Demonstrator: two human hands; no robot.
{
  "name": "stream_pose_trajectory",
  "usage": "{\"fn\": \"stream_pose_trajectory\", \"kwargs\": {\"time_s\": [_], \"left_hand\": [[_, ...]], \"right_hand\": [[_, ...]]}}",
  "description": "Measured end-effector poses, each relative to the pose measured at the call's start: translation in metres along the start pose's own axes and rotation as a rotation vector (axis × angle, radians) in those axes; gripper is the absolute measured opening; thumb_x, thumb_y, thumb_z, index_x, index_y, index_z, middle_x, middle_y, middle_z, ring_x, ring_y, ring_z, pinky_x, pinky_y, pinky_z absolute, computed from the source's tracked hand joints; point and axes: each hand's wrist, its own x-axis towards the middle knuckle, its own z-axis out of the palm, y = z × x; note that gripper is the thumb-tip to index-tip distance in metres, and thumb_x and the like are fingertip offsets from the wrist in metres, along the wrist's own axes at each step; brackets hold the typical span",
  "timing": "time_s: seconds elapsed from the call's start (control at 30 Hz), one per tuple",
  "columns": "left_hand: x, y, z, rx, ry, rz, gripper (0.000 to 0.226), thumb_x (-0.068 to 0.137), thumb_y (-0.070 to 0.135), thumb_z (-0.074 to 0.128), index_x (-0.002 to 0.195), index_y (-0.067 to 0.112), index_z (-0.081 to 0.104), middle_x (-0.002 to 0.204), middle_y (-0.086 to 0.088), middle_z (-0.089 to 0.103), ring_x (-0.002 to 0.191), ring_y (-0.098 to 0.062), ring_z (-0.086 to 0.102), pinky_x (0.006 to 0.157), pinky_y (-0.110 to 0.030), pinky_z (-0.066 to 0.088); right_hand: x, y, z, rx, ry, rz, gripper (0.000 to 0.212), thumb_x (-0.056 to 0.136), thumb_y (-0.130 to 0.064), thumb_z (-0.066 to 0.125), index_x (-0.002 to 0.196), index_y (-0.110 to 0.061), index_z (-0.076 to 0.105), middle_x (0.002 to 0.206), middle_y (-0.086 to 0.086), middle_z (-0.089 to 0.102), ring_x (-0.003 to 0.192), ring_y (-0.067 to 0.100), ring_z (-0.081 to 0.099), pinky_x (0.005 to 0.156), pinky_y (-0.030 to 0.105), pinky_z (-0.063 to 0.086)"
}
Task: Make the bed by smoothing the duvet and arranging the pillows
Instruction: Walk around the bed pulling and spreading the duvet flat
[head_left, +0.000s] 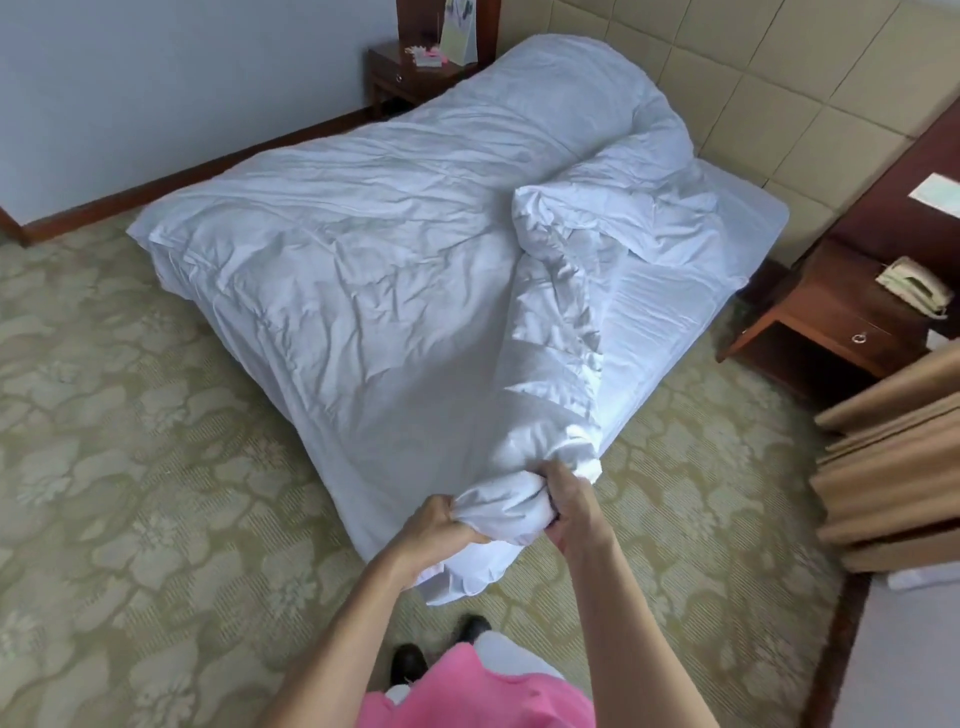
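The patterned green carpet (130, 415) covers the floor around the bed (743, 218), which stands against a padded beige headboard wall (779, 78). The white duvet (363, 249) lies across most of the bed, heavily creased, with its right side folded back in a bunched ridge so that a strip of the sheet (665, 306) shows on the right. A raised mound under the duvet at the head end may be a pillow; this cannot be confirmed. Tan curtains (893, 457) hang at the right edge. One wooden nightstand (831, 317) on the right carries a telephone (914, 286); a second nightstand (410, 73) stands at the far left of the head end. At the near corner of the bed, the left hand (441, 525) and the right hand (566, 509) each grasp a gathered bundle of the duvet's corner, fingers curled tightly into the fabric, close beside each other.
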Motion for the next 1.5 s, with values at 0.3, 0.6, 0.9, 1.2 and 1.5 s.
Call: {"fn": "stream_pose_trajectory", "kwargs": {"time_s": [0.3,0.6,0.9,1.2,1.5], "left_hand": [[0.000,-0.011,-0.018,-0.640,0.012,0.007,0.082,0.065,0.071,0.071,0.120,0.012,0.060,0.114,-0.010,0.069,0.104,-0.022,0.066,0.085,-0.037,0.056],[0.055,0.065,0.066,-1.383,0.492,-0.154,0.022,0.102,0.011,0.044,0.092,0.004,0.063,0.066,-0.007,0.073,0.060,-0.018,0.071,0.045,-0.027,0.055],[0.034,0.095,0.124,-1.362,0.690,-0.045,0.036,0.105,0.027,0.040,0.129,0.007,0.059,0.105,-0.011,0.072,0.094,-0.027,0.068,0.076,-0.043,0.059],[-0.010,0.092,0.178,-1.311,0.828,-0.129,0.055,0.086,0.061,0.059,0.113,0.014,0.064,0.104,-0.011,0.073,0.096,-0.032,0.069,0.082,-0.046,0.056],[-0.039,0.114,0.240,-0.994,1.087,-0.058,0.063,0.094,0.066,0.037,0.116,0.009,0.054,0.103,-0.001,0.057,0.098,-0.022,0.055,0.085,-0.036,0.048]], "right_hand": [[0.023,-0.042,0.012,-0.043,-0.086,-0.101,0.015,0.084,-0.012,0.062,0.094,-0.002,0.066,0.083,0.015,0.067,0.077,0.028,0.066,0.070,0.035,0.055],[0.072,-0.110,-0.035,-0.460,-0.515,-0.228,0.028,0.070,-0.016,0.080,0.096,-0.012,0.071,0.088,0.006,0.076,0.084,0.025,0.074,0.080,0.045,0.061],[0.116,-0.143,-0.116,-0.206,-0.641,0.247,0.040,0.090,-0.050,0.067,0.099,-0.012,0.079,0.106,0.009,0.076,0.095,0.021,0.074,0.096,0.041,0.054],[0.088,-0.116,-0.140,-0.104,-0.558,0.261,0.067,0.075,-0.067,0.072,0.120,-0.017,0.069,0.114,0.011,0.074,0.108,0.032,0.069,0.099,0.051,0.052],[0.035,-0.124,-0.217,0.090,-0.678,0.127,0.059,0.092,-0.053,0.059,0.136,-0.014,0.060,0.132,0.011,0.065,0.121,0.032,0.062,0.109,0.049,0.043]]}}
